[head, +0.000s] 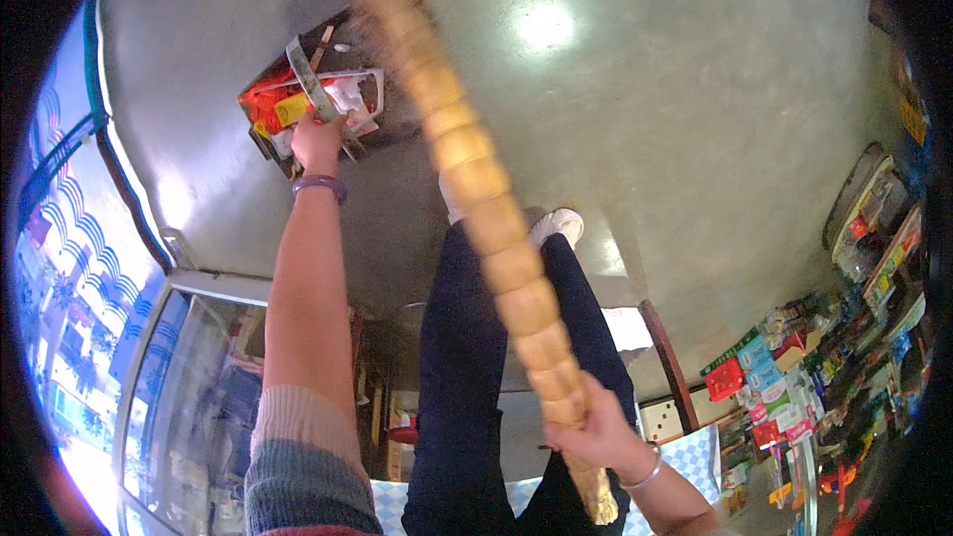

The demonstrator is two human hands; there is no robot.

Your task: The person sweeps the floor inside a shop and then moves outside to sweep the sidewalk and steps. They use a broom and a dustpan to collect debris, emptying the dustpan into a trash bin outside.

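My right hand (599, 424) is closed around the lower part of a long, segmented, tan handle (514, 268), which looks like a broom handle and slants up to the top of the view. Its upper end is blurred, and what it ends in cannot be made out. On the left, my left hand (319, 143) grips the near end of a flat grey strap or handle (309, 78) over a dark dustpan-like container (279, 74). Inside it lie red and yellow wrappers (292, 109), crumpled white paper (346, 93) and other litter.
Grey smooth floor (670, 126) surrounds the container. My white shoe (560, 225) stands near the handle. Shelves with colourful packages (774, 387) line the right, along with a dark-rimmed container (856, 201). A glass case (201, 387) and a patterned translucent curtain (82, 238) are at left.
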